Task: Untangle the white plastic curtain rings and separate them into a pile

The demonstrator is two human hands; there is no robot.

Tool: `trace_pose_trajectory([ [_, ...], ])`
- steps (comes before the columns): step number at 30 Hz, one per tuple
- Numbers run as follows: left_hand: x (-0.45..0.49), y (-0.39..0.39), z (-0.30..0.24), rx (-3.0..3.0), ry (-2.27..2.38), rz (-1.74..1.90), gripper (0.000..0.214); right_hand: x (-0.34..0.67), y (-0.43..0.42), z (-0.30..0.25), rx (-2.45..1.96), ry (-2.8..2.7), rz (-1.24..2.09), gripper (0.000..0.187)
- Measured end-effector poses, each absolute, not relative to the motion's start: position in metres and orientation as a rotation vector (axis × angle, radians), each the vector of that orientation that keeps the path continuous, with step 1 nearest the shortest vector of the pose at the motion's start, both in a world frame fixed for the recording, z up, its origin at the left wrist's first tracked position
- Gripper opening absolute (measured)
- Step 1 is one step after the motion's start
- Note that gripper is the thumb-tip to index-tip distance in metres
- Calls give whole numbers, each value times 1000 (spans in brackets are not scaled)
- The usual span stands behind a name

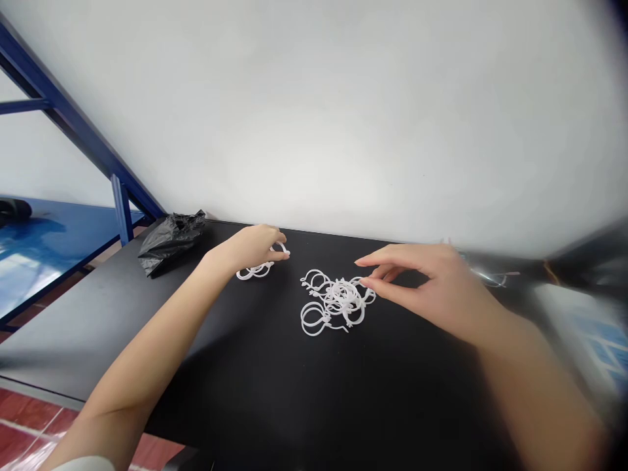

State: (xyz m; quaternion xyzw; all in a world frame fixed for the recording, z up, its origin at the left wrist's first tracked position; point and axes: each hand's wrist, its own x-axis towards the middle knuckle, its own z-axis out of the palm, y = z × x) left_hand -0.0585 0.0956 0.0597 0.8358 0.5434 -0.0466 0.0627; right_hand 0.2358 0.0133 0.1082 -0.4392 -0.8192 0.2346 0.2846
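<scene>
A tangled pile of white plastic rings point(341, 297) with small clasp-like ends lies on the black tabletop point(275, 386). My right hand point(424, 278) reaches in at the pile's right edge, thumb and index finger apart. Nothing shows between those fingers, and the thumb tip is close to the outermost ring. To the left, my left hand point(258, 245) pinches a white ring point(280, 247) between thumb and fingers. Just under it, a smaller group of white rings point(255, 270) rests on the table, partly covered by the hand.
A crumpled black plastic bag point(171, 239) sits at the table's back left. Behind the table rises a white wall point(314, 118). Blue metal framing point(78, 124) stands on the left, beside a blue surface point(59, 242). Clear plastic packaging point(490, 278) lies right of my right hand.
</scene>
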Motion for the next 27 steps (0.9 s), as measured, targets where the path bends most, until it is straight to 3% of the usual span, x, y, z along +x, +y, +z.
trace_pose_trajectory([
  [7, -62, 107, 38, 2361, 1616, -374, 36, 237, 13, 108, -1183, -2206, 603, 16],
  [12, -64, 111, 35, 2327, 1641, -400, 41, 235, 15, 107, -1177, -2216, 608, 15],
  [21, -61, 101, 41, 2374, 1579, -330, 56, 235, 13, 108, -1189, -2214, 573, 15],
  [27, -38, 88, 44, 2539, 1441, -178, 47, 235, 14, 108, -1171, -2210, 550, 14],
])
